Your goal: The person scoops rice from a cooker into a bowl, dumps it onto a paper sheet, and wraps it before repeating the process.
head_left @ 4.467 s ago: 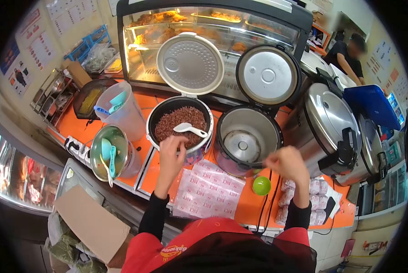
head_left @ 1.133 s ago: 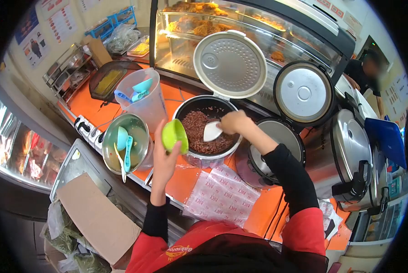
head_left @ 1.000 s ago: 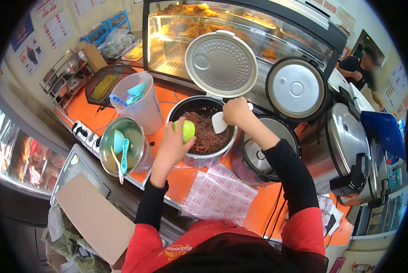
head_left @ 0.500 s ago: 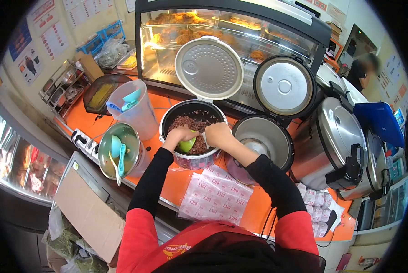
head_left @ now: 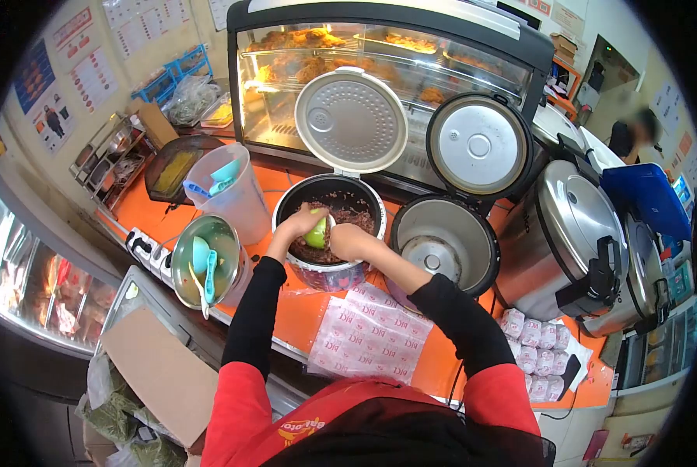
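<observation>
Inside the open rice cooker (head_left: 373, 204) lies reddish-brown cooked rice (head_left: 352, 214). My left hand (head_left: 298, 222) is closed around a small green bowl (head_left: 315, 233), tilted in the pot over the rice. Close beside it, my right hand (head_left: 350, 241) is a closed fist at the bowl's right side. A bit of a white tool, perhaps a rice paddle, shows at its fingers; most of it is hidden by the hand. In front of the cooker, printed wrapping paper (head_left: 368, 331) lies flat on the orange counter (head_left: 290, 315).
To the right stand a second open cooker (head_left: 442, 257) and a large steel cooker (head_left: 555, 233). Wrapped portions (head_left: 535, 350) sit at the front right. On the left are a plastic pitcher (head_left: 236, 198) and a container with utensils (head_left: 181, 268). A glass food warmer (head_left: 434, 70) stands behind.
The green bowl has moved up and left and is more tilted. My right hand has shifted left and down, closer to the bowl. The camera view has shifted slightly.
</observation>
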Available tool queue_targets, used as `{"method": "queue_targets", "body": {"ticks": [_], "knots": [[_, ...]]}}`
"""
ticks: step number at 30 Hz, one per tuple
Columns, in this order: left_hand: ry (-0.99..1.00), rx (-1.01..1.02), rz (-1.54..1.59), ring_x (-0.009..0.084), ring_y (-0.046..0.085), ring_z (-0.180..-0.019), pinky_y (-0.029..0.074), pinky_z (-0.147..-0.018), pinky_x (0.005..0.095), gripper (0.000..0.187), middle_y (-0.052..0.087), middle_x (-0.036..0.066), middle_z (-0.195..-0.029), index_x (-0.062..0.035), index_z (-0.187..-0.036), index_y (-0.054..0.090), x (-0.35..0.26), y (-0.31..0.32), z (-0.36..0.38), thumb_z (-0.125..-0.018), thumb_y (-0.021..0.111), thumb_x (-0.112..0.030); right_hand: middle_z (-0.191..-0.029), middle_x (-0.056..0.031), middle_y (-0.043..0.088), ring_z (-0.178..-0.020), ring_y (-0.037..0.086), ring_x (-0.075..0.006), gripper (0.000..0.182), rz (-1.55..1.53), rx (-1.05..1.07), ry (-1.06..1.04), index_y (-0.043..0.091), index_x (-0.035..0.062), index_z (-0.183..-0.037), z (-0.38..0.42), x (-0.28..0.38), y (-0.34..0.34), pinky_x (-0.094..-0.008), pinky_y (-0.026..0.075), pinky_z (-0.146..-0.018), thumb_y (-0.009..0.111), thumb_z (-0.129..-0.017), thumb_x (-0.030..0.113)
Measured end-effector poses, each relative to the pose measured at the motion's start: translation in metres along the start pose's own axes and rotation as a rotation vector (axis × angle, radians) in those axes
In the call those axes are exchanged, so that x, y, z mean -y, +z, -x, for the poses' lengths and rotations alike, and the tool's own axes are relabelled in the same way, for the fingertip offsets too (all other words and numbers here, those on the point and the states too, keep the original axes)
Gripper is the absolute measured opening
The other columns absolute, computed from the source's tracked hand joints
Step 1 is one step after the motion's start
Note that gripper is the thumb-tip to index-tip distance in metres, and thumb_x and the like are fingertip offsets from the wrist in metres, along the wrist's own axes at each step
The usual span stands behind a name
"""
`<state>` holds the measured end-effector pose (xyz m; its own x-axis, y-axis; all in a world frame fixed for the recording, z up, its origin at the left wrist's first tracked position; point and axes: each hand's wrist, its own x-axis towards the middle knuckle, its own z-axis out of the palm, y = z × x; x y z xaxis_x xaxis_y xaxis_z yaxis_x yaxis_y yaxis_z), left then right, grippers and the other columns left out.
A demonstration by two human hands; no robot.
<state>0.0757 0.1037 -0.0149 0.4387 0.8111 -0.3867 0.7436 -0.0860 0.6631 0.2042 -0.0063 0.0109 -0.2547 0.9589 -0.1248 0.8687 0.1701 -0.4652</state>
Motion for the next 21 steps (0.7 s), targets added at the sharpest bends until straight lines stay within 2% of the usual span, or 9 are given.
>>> {"method": "queue_targets", "body": {"ticks": [1,2,5,9,11,13,15,17,21], "knots": [[0.005,-0.038,0.086,0.0359,0.057,-0.106,0.053,-0.07,0.0421,0.094,0.045,0.035,-0.124,0.0114,-0.135,0.022,-0.005,-0.003,0.008,-0.078,0.05,-0.058,-0.067,-0.0196,0.063,-0.062,0.065,-0.0323,0.016,0.094,-0.084,-0.058,0.063,-0.0058,-0.079,0.004,0.004,0.004,-0.0393,0.052,-0.057,0.052,-0.07,0.003],[0.03,-0.09,0.073,0.0296,0.064,-0.083,0.052,-0.048,0.0356,0.084,0.056,0.029,-0.106,0.0101,-0.13,0.025,-0.002,-0.004,0.003,-0.081,0.051,-0.054,-0.068,-0.0201,0.063,-0.062,0.065,-0.0345,0.02,0.19,-0.169,-0.114,0.061,-0.0072,-0.086,0.009,0.009,0.008,-0.0398,0.052,-0.056,0.049,-0.073,0.002],[0.152,-0.069,0.32,0.0258,0.062,-0.072,0.053,-0.051,0.0348,0.071,0.058,0.019,-0.091,0.0064,-0.123,0.031,-0.006,-0.007,0.01,-0.085,0.047,-0.052,-0.071,-0.0199,0.064,-0.065,0.065,-0.0344,0.028,0.323,-0.419,0.058,0.056,-0.0069,-0.101,0.03,0.031,0.02,-0.0402,0.053,-0.061,0.051,-0.076,0.003],[0.172,-0.128,0.763,0.024,0.059,-0.09,0.056,-0.059,0.0362,0.061,0.051,0.017,-0.106,0.0,-0.125,0.031,0.013,0.003,0.012,-0.09,0.041,-0.049,-0.072,-0.0105,0.065,-0.063,0.065,-0.0256,0.019,0.564,-0.52,-0.042,0.056,0.0017,-0.095,0.039,-0.005,-0.003,-0.0358,0.051,-0.053,0.055,-0.078,0.011],[0.177,-0.065,1.0,0.0271,0.055,-0.106,0.056,-0.073,0.0399,0.056,0.046,0.017,-0.121,-0.0028,-0.127,0.032,0.006,0.003,0.031,-0.091,0.038,-0.046,-0.071,-0.0112,0.064,-0.062,0.065,-0.0253,0.016,0.516,-0.606,0.009,0.055,0.0037,-0.087,0.037,-0.022,-0.023,-0.035,0.05,-0.05,0.054,-0.079,0.017],[0.19,-0.031,1.16,0.0288,0.053,-0.11,0.055,-0.078,0.0412,0.055,0.046,0.017,-0.124,-0.0032,-0.128,0.033,0.0,0.004,0.043,-0.091,0.037,-0.044,-0.081,-0.023,0.063,-0.071,0.064,-0.0353,0.03,0.209,-0.537,0.224,0.057,0.0001,-0.082,0.04,-0.022,-0.048,-0.0431,0.051,-0.06,0.05,-0.082,0.03],[0.234,-0.037,1.214,0.0286,0.053,-0.111,0.053,-0.081,0.0436,0.05,0.048,0.016,-0.125,-0.0044,-0.125,0.038,0.002,0.007,0.04,-0.091,0.036,-0.041,-0.085,-0.0229,0.063,-0.083,0.062,-0.0357,0.037,-0.282,-0.505,0.204,0.058,-0.0006,-0.087,0.024,-0.041,-0.041,-0.0427,0.047,-0.071,0.041,-0.091,0.032],[0.274,-0.034,1.257,0.0281,0.055,-0.108,0.054,-0.08,0.045,0.045,0.05,0.015,-0.121,-0.0069,-0.124,0.04,0.0,0.012,0.041,-0.091,0.037,-0.038,-0.095,-0.0245,0.061,-0.096,0.057,-0.0389,0.047,-0.388,-0.142,0.127,0.059,-0.0021,-0.094,0.017,-0.045,-0.028,-0.0429,0.043,-0.079,0.033,-0.095,0.037],[0.24,-0.018,1.295,0.027,0.052,-0.112,0.051,-0.083,0.0463,0.044,0.051,0.014,-0.121,-0.0085,-0.124,0.041,-0.004,0.016,0.054,-0.09,0.037,-0.036,-0.093,-0.0311,0.058,-0.089,0.057,-0.0446,0.041,-0.138,-0.282,-0.016,0.055,-0.0036,-0.095,0.005,-0.041,0.0,-0.0507,0.044,-0.079,0.029,-0.097,0.027]]}}
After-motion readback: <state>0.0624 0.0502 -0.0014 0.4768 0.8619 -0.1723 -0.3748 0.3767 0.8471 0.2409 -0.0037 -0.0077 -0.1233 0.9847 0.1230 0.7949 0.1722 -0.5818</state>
